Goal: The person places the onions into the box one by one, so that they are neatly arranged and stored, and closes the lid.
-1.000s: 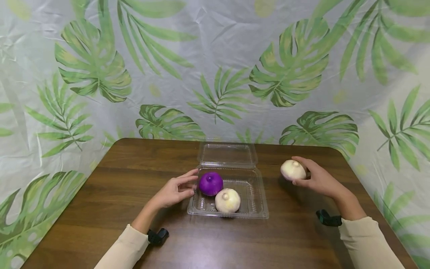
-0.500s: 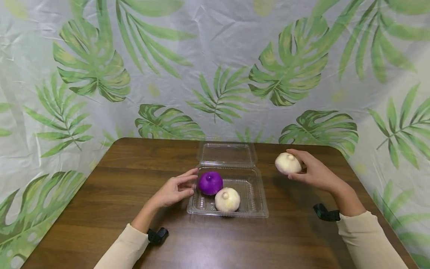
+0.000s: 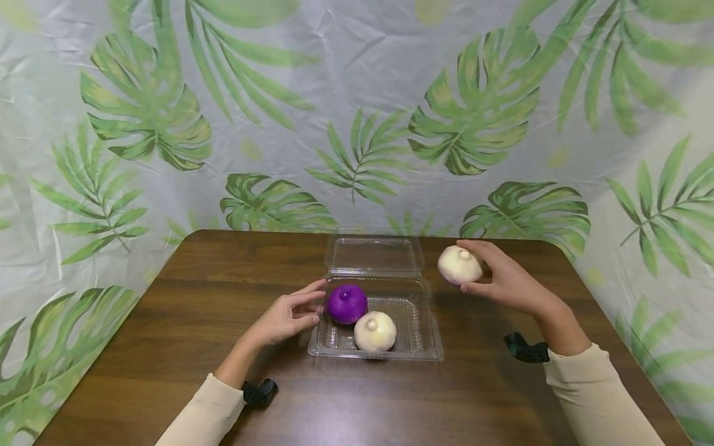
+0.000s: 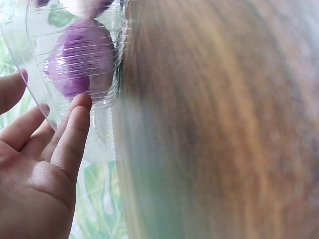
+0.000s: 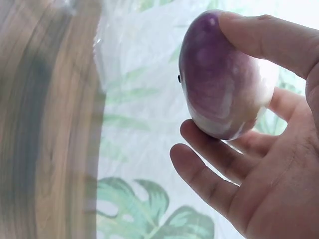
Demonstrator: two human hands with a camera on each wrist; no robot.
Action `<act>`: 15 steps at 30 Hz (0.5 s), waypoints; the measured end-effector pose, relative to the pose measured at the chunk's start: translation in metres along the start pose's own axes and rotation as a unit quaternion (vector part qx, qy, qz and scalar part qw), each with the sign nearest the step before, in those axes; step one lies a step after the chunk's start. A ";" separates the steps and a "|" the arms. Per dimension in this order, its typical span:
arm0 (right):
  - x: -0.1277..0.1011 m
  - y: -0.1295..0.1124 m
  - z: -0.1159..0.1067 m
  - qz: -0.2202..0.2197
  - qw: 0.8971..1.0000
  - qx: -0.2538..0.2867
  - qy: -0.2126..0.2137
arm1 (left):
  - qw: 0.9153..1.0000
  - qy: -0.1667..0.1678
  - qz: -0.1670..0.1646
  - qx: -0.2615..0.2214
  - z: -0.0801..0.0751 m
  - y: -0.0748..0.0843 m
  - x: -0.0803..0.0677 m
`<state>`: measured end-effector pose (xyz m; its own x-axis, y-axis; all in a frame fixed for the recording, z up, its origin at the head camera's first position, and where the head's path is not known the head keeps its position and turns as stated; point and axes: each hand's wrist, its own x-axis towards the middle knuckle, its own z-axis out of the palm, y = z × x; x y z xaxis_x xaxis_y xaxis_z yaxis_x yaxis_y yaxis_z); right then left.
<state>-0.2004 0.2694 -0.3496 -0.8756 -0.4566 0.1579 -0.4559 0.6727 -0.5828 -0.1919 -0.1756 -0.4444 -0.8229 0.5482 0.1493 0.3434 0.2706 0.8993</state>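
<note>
Right grip (image 3: 504, 282) pinches the turnip (image 3: 460, 265); best carried rim-clear toward the clamshell (image 3: 413, 322), eight o'clock; left grip (image 3: 287, 319), fingers relaxed.

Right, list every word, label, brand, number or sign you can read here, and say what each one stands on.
None can be read.
Clear container: any marks moulded in it are too small to read.
Held vegetable: one small dark speck, no legible sign.
Black wrist devices: nothing legible at this size.
Backdrop: leaf print, no lettering.
</note>
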 end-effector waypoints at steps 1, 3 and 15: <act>0.001 -0.002 0.001 -0.001 1.000 -0.001 0.000 | 1.000 0.000 0.000 0.001 0.000 0.000 0.000; 0.004 -0.007 0.003 -0.003 1.000 -0.004 0.001 | 1.000 0.000 0.001 -0.002 0.000 0.000 0.000; 0.022 -0.029 0.010 -0.023 1.000 -0.008 -0.011 | 1.000 0.001 0.000 -0.010 0.000 0.000 -0.001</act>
<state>-0.2051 0.2341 -0.3369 -0.8495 -0.5006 0.1667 -0.4989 0.6594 -0.5623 -0.1908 -0.1762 -0.4449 -0.8235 0.5470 0.1504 0.3350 0.2550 0.9070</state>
